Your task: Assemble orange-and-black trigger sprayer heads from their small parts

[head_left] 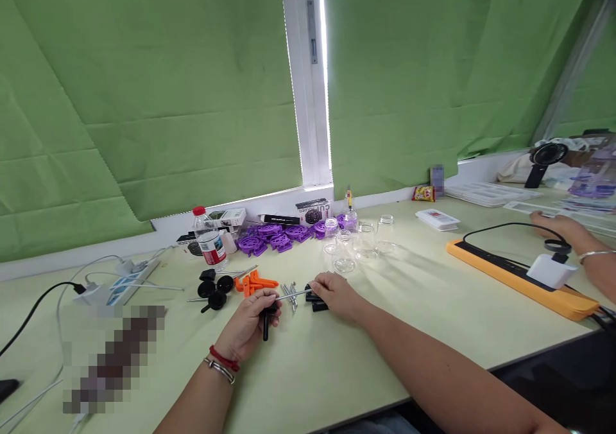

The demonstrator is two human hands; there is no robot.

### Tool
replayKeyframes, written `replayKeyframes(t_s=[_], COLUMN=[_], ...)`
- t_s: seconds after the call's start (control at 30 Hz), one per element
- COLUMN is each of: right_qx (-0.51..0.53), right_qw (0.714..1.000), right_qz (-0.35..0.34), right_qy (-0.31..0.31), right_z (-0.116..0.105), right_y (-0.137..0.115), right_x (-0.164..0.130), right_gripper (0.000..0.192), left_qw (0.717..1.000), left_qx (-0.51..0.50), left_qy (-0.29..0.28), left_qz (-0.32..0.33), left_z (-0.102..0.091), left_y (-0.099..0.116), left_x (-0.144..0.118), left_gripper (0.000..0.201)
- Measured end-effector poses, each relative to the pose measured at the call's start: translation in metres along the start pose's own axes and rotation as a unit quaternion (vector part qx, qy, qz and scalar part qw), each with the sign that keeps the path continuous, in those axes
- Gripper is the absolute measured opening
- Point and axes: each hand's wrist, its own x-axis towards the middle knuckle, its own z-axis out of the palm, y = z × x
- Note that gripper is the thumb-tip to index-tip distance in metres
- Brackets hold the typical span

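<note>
Bare table (337, 363) nearside; glass jars (356, 244) and purple parts (274, 236) crowd beyond.

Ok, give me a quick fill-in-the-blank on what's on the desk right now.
1. The left hand grips a ____ part.
2. The right hand pinches a thin metal ____.
3. The gear-like parts by the bottle are ____.
4. The power strip base is ____.

Missing: black; rod; purple; orange
</note>
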Motion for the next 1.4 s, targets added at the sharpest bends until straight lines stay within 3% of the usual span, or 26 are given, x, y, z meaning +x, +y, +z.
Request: replayKeyframes(t_s=[0.17, 0.6, 0.83, 1.13, 1.4], right_qx=[0.001, -0.143, -0.095, 0.023, -0.021], right_qw=[1.000, 0.989, 0.995, 0.998, 0.999], right_qz=[-0.010, -0.022, -0.013, -0.052, -0.034], right_qy=[0.021, 0.035, 0.017, -0.001, 0.006], right_z=[0.001, 0.004, 0.001, -0.001, -0.003], right_y=[0.001, -0.003, 0.000, 0.007, -0.001], right_x=[0.001, 0.002, 0.002, 0.001, -0.001], right_gripper=[0.024, 0.043, 0.049, 0.012, 0.018], left_qw=[1.000, 1.000, 1.000, 1.000, 1.000], left_qx=[0.002, 0.001, 0.001, -0.002, -0.008], left_qy=[-0.005, -0.006, 0.004, 0.025, 0.016], left_qz=[0.003, 0.003, -0.001, 0.011, 0.003], left_z=[0.002, 0.005, 0.006, 0.002, 0.002], left_y=[-0.002, -0.002, 0.001, 0.003, 0.001], left_x=[-0.001, -0.001, -0.001, 0.000, 0.001], left_gripper=[0.019, 0.019, 0.020, 0.019, 0.020])
